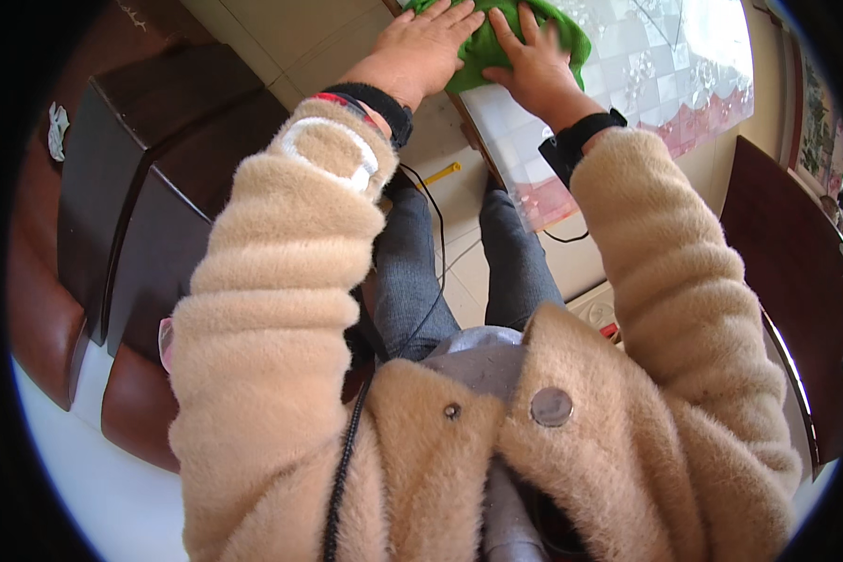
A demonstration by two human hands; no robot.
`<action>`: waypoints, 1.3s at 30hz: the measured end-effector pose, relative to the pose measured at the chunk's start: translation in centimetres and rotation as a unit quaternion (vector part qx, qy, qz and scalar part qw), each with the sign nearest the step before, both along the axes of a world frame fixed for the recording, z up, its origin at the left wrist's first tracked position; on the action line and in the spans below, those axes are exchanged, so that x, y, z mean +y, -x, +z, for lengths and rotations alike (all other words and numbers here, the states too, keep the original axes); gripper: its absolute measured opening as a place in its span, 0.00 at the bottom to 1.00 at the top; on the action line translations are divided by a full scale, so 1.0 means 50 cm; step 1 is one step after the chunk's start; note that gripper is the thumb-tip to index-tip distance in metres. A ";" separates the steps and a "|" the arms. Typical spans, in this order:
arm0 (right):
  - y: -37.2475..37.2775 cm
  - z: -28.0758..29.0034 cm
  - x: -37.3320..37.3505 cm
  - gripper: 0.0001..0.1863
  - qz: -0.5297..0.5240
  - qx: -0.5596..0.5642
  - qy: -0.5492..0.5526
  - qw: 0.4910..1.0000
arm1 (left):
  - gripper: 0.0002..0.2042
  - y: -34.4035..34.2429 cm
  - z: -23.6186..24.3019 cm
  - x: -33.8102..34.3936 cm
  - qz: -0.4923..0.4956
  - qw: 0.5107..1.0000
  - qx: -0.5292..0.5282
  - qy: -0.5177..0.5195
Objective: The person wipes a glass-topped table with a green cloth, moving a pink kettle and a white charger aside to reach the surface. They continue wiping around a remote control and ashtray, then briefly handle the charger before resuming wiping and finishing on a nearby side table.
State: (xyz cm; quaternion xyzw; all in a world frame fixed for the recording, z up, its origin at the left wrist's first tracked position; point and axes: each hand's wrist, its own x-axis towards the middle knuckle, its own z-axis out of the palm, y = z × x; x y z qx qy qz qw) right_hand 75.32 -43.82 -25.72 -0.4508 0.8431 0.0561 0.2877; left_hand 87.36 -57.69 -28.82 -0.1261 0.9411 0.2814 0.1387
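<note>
A green cloth (478, 56) lies bunched at the top of the head view, on the near left corner of a table. My left hand (423, 49) rests flat on its left side, fingers stretched forward. On the right part of the same cloth, my right hand (539, 77) presses down with its fingers spread. Both palms face down, and neither hand grips the fabric. Under the cloth, the table has a shiny checked cover (637, 80) with a pink flowered border.
Dark brown chairs (159, 169) with leather-like seats stand to the left. A yellow stick-like object (443, 173) lies below the table edge, near a thin black cable (440, 253). A dark wooden panel (787, 290) rises at the right.
</note>
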 end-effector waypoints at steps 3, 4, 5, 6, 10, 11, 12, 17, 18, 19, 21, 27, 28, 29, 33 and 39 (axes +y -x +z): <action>0.000 0.015 -0.012 0.46 0.001 0.001 0.000 1.000 | 0.36 0.011 0.022 -0.008 -0.005 0.999 -0.033 -0.005; -0.001 0.014 -0.011 0.46 0.008 -0.001 0.012 1.000 | 0.36 0.013 0.028 -0.009 -0.009 0.999 -0.045 -0.005; 0.000 0.010 -0.008 0.46 0.014 -0.001 0.028 1.000 | 0.36 0.015 0.032 -0.010 -0.013 0.998 -0.056 -0.002; 0.000 0.004 -0.006 0.46 0.023 -0.002 0.046 0.999 | 0.37 0.016 0.034 -0.010 -0.012 0.998 -0.066 -0.001; 0.001 -0.020 0.011 0.44 0.043 0.075 0.093 0.992 | 0.37 0.014 0.032 -0.002 -0.025 0.998 -0.038 0.044; -0.001 -0.021 0.012 0.45 0.040 0.080 0.110 0.990 | 0.36 0.015 0.031 -0.001 -0.036 0.997 -0.024 0.070; -0.002 -0.020 0.012 0.45 0.028 0.070 0.094 0.993 | 0.37 0.016 0.032 0.002 -0.037 0.996 -0.027 0.071; -0.035 0.009 -0.017 0.46 0.005 0.038 0.087 0.996 | 0.36 -0.004 0.059 -0.007 -0.012 0.995 -0.084 0.054; -0.037 0.013 -0.018 0.46 -0.001 0.041 0.080 0.996 | 0.35 -0.005 0.062 -0.008 -0.020 0.995 -0.077 0.059; -0.037 0.018 -0.020 0.46 -0.006 0.037 0.067 0.997 | 0.34 -0.004 0.065 -0.010 -0.024 0.996 -0.066 0.061; -0.030 0.023 -0.025 0.46 -0.022 0.008 0.046 0.999 | 0.34 0.002 0.063 -0.017 -0.037 0.996 -0.057 0.065; 0.020 0.024 -0.108 0.47 -0.064 -0.004 0.034 0.997 | 0.32 0.058 0.039 -0.100 -0.029 0.998 -0.013 0.062; 0.021 0.027 -0.127 0.47 -0.074 -0.009 0.012 0.997 | 0.32 0.066 0.037 -0.125 -0.045 0.997 -0.015 0.058; 0.026 0.031 -0.141 0.47 -0.082 -0.010 0.003 0.997 | 0.32 0.079 0.037 -0.144 -0.060 0.997 -0.020 0.052; 0.041 0.031 -0.229 0.47 -0.126 0.001 -0.013 0.992 | 0.31 0.124 0.037 -0.244 -0.105 0.993 -0.007 0.050; 0.096 0.028 -0.389 0.47 -0.131 0.014 0.032 0.991 | 0.30 0.179 0.030 -0.415 -0.112 0.990 0.013 0.081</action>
